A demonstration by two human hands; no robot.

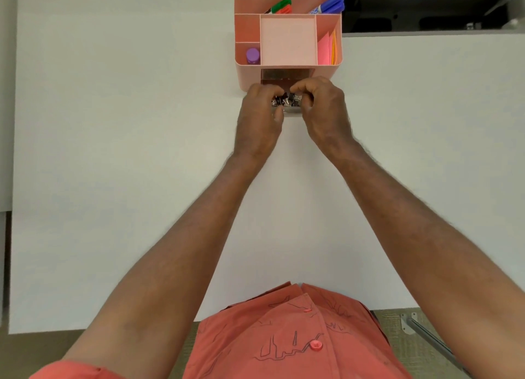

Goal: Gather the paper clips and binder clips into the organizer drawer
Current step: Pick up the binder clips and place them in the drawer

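A wide white surface (113,151) fills most of the view, and a pink organizer (287,75) stands near its far edge, a little to the right of the middle. Behind the far right corner there is a dark open recess in a grey wall.

The drawer (288,111) of the organizer is pulled out toward the person, at the bottom front of the organizer. Both hands are over it. The left hand (260,114) comes from the left side and the right hand (322,109) from the right side, and their fingers are curled inward and meet above the drawer. Between the fingertips lies a bunch of binder clips (285,99), black with silver wire handles. The fingers of both hands close around this bunch from the two sides, the left thumb below it. Whether paper clips are mixed in the bunch cannot be told, because the fingers hide much of it.

In the top compartments of the organizer are a green marker (281,4), a blue marker (331,4), a purple-capped bottle (252,55) and some pink and orange sheets (328,49). The person wears a coral shirt (298,336) with short sleeves.
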